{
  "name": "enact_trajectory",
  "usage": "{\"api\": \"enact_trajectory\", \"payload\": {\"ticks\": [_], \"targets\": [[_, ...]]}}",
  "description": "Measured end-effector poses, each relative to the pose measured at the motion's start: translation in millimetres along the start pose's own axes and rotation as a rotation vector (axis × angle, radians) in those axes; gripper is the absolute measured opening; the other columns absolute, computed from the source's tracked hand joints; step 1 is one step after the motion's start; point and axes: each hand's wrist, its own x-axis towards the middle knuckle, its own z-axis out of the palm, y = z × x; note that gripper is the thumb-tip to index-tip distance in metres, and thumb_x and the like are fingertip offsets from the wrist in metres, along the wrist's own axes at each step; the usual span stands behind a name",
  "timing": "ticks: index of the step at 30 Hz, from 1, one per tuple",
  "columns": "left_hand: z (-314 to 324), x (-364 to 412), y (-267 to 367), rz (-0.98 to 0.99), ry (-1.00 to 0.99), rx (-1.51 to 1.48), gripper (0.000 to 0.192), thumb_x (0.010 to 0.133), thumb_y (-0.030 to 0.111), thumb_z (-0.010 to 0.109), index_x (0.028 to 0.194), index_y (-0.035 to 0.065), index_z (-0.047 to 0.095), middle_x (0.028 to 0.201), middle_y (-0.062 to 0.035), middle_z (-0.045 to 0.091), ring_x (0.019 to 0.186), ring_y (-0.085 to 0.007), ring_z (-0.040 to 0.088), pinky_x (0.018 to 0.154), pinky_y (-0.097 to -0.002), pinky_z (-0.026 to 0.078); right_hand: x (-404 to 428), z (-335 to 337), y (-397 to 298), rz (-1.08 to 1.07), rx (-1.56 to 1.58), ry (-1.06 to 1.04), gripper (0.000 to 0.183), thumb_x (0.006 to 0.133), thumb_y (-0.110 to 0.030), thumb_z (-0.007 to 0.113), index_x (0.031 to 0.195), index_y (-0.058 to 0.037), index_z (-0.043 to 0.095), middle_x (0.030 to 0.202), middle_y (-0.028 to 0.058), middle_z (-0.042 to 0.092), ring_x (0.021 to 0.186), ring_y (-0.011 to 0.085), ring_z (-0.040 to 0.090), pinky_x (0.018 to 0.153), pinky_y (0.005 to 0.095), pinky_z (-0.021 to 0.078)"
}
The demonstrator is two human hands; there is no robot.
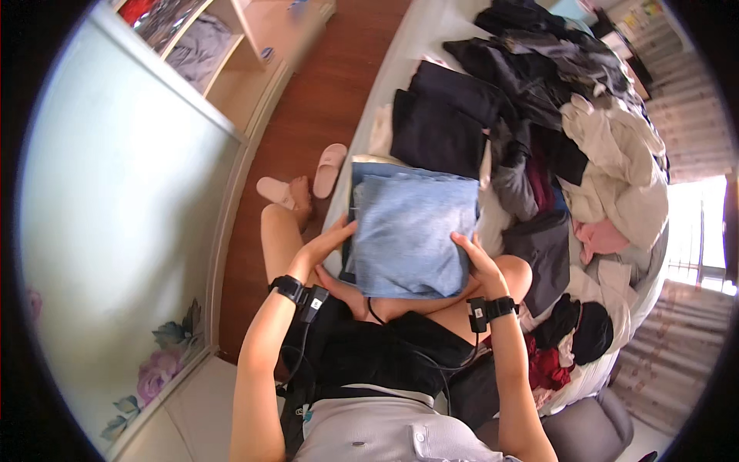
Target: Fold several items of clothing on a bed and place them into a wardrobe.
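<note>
Folded light-blue denim (413, 231) lies on top of a stack of folded clothes in front of me, above my crossed leg. My left hand (328, 239) grips the stack's left edge, where darker folded layers show beneath the denim. On the opposite side, my right hand (480, 263) holds the right edge, thumb on the upper face of the denim. Most of the fingers of both hands are hidden by the cloth. Just beyond the stack, folded black garments (441, 124) rest on the bed (392, 63).
Loose dark clothes (531, 75), a cream garment (615, 156) and a pink cloth (600, 238) cover the bed's right side. Pink slippers (330, 170) stand on the wooden floor (312, 110). At left are an open shelf unit (231, 63) and a flowered sliding panel (133, 202). Cables hang from both wrists.
</note>
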Motion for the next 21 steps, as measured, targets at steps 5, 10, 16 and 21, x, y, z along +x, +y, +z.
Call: {"api": "enact_trajectory", "payload": {"ticks": [5,10,16,21], "targets": [[11.0,-25.7,27.4,0.107,-0.018,0.079,0.097,0.086,0.058,0.063,0.148,-0.0021,0.019,0.145,-0.0194,0.038,0.135,-0.0249,0.034,0.111,-0.0342,0.028,-7.1,-1.0,1.2,0.164,0.069,-0.012,0.086,0.084,-0.046,0.070,0.142,0.0062,0.035,0.137,0.0182,0.048,0.122,0.0260,0.049,0.101,0.0351,0.0412],[14.1,-31.7,32.7,0.227,-0.055,0.135,0.100,0.082,0.057,0.069,0.146,-0.0029,0.020,0.138,-0.0190,0.043,0.132,-0.0240,0.038,0.111,-0.0339,0.029,-8.3,-5.9,10.2,0.226,0.006,0.047,0.100,0.081,-0.058,0.068,0.148,0.0019,0.025,0.147,0.0196,0.038,0.130,0.0318,0.042,0.108,0.0429,0.0344],[12.9,-87.1,23.4,0.017,-0.131,0.055,0.098,0.090,0.051,0.060,0.151,0.0010,0.004,0.152,-0.0178,0.023,0.141,-0.0246,0.023,0.116,-0.0340,0.021,-26.1,13.7,20.3,0.209,0.002,-0.050,0.094,0.085,-0.056,0.065,0.147,0.0038,0.028,0.145,0.0173,0.041,0.130,0.0269,0.044,0.108,0.0370,0.0360],[21.0,-119.8,27.1,0.183,-0.004,0.108,0.092,0.092,0.043,0.061,0.151,-0.0009,0.005,0.153,-0.0171,0.025,0.140,-0.0229,0.028,0.115,-0.0310,0.023,-51.9,34.9,12.7,0.099,-0.039,-0.100,0.084,0.090,-0.050,0.061,0.144,0.0066,0.031,0.139,0.0189,0.046,0.124,0.0251,0.048,0.105,0.0356,0.0395]]}}
